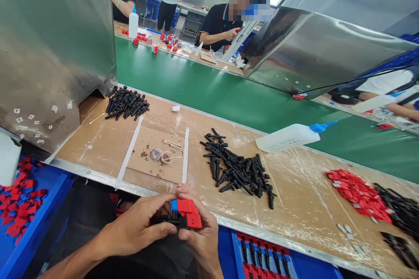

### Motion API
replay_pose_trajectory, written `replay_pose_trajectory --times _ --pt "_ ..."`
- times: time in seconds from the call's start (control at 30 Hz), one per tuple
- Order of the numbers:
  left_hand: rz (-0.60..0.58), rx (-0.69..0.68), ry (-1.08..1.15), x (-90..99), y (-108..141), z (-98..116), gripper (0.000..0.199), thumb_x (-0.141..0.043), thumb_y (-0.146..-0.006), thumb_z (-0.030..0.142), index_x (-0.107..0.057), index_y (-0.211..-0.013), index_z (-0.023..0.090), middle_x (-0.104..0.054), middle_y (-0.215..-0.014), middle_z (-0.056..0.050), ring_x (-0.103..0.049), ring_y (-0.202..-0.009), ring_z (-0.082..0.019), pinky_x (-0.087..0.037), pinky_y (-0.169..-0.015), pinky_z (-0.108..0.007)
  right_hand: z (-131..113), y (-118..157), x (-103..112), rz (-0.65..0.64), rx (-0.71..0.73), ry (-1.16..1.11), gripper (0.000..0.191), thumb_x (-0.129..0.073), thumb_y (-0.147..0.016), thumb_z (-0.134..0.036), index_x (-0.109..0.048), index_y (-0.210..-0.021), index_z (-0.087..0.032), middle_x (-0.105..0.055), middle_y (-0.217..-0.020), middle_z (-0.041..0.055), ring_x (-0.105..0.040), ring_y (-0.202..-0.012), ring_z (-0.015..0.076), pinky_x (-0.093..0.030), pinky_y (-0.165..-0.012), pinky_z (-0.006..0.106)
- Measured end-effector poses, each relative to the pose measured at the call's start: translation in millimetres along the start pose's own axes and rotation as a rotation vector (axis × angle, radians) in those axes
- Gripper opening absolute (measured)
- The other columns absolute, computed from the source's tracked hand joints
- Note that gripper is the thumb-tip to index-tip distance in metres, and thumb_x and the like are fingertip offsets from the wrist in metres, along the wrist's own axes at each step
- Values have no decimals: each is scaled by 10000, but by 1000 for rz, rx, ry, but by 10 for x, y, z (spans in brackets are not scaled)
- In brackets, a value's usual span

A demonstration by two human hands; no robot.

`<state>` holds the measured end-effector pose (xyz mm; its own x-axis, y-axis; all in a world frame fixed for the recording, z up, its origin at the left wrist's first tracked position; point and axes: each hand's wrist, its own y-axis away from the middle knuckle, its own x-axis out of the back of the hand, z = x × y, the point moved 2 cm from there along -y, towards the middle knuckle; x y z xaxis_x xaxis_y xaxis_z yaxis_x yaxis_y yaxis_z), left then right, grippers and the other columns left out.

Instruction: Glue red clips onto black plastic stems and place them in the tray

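Just by the near edge of the counter (294,187), the left hand (135,222) and the right hand (206,231) both have their grip wrapped around one red, blue and black piece (190,212). Past it on the counter are a pile of black sticks (247,174) and, to the far right of that pile, a white bottle (284,138) with a blue tip, lying down, with faint writing too small to read. More red pieces (358,194) sit in a heap on the right.

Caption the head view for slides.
Left hand and right hand hold a red, blue and black piece beside a bench bearing black parts, red parts and a white bottle.
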<state>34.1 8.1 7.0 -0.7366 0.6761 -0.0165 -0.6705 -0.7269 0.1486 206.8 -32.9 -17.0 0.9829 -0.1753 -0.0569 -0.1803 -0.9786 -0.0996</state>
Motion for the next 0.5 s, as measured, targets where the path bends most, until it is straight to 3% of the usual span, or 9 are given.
replay_pose_trajectory --times 0.2,0.33,0.5 --pt "78 -24 -139 -65 15 -53 529 -627 -882 324 -507 -1396 327 -618 -1336 -47 -573 -1195 -277 -405 -1011 -321 153 62 68 81 -184 -183 686 -893 -492 -521 -722 -1129 -329 -761 -1070 61 -701 -978 280 -545 -873 356" --pt "100 -112 -194 -143 -5 -29 470 -549 -929 291 -507 -1397 285 -644 -1292 -73 -619 -1133 -270 -449 -948 -297 185 68 77 96 -119 -164 575 -900 -525 -472 -750 -1054 -306 -770 -1000 44 -710 -920 246 -554 -840 310" --pt "51 -197 -407 -214 -44 -139 422 -371 -995 292 -420 -1411 245 -653 -1204 -111 -635 -1044 -273 -498 -859 -364 257 72 59 140 -8 -92 465 -866 -618 -455 -755 -1030 -269 -776 -956 55 -727 -865 252 -584 -778 319"
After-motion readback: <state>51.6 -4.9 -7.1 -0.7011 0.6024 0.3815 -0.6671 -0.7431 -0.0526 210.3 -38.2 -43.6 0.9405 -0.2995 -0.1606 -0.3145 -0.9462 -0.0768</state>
